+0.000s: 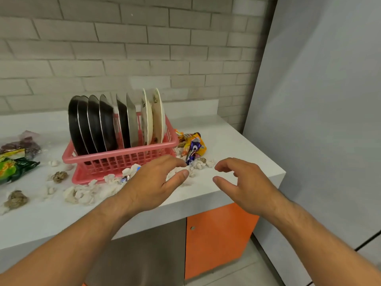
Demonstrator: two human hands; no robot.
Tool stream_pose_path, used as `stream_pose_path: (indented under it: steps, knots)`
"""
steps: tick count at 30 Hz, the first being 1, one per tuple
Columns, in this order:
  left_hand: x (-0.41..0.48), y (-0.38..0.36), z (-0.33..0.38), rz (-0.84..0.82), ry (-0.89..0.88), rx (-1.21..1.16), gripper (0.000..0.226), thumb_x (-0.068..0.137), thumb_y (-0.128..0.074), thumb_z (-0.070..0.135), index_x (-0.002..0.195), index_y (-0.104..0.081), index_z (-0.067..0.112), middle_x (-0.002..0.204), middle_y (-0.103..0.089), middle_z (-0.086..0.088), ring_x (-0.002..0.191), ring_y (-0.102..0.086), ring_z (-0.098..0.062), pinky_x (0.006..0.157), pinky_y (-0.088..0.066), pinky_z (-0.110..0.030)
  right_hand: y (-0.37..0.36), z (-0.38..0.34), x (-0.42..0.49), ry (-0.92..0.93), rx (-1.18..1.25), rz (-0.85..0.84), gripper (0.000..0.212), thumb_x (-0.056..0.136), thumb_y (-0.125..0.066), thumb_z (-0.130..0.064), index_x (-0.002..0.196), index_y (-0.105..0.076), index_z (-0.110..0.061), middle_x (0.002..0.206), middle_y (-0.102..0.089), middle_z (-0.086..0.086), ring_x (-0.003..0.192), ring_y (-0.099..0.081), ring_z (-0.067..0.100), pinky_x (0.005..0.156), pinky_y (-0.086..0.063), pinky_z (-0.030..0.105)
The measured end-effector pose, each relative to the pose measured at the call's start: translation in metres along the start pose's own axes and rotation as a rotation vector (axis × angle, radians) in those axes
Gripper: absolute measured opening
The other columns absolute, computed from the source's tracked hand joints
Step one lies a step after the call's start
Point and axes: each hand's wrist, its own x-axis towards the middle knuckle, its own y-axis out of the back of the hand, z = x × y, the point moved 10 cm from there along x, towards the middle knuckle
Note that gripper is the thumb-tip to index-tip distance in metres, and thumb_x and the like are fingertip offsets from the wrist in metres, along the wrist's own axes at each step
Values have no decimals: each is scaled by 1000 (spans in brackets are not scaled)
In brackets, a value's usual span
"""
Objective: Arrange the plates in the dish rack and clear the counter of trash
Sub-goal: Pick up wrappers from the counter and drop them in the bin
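Currently, the plate step is appearing complete: the dark round plates (92, 124) and the white patterned plates (158, 118) are standing on edge in the pink plastic lattice dish rack (123, 159), which is sitting on the pale grey stone counter (237, 141). Trash clearing is the step in hand. The left hand (152, 182) and the right hand (245, 182) are hovering over the counter's front right corner, near each other, with fingers loosely curled and spread, thumbs apart from the forefingers, holding nothing. The purple and yellow crumpled snack wrappers (194, 147) are lying just beside the rack's right end, with crumpled white paper scraps (82, 193) strewn around them and along the rack's front. Green foil packets (14, 170) and brown crumpled wads (59, 176) are lying well to the left. The next move is calling for closing both hands around the wrapper pile and gathering the light scraps without scattering them.
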Motion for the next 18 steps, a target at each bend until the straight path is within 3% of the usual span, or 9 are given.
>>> stream_pose_path:
  steps: [5, 12, 18]
  knots:
    - [61, -7, -24, 0, -28, -24, 44, 94, -38, 54, 122, -58, 28, 117, -58, 15, 107, -52, -2, 92, -46, -28, 4, 27, 59, -14, -4, 23, 29, 95, -49, -45, 116, -59, -29, 114, -61, -19, 104, -54, -2, 91, -45, 20]
    - [123, -19, -51, -7, -70, 12, 37, 97, -41, 48, 124, -57, 29, 120, -56, 17, 111, -48, 1, 94, -40, -21, 0, 66, 137, -63, 1, 44, 23, 96, -51, -38, 116, -60, -29, 113, -60, -20, 104, -54, -2, 91, -47, 21]
    - [161, -33, -66, -33, -71, 44, 41, 98, -37, 51, 128, -54, 29, 126, -54, 15, 114, -45, 1, 97, -37, -19, -13, 100, 199, -45, -69, -44, 25, 98, -50, -33, 120, -59, -28, 119, -59, -16, 106, -51, -1, 93, -43, 19]
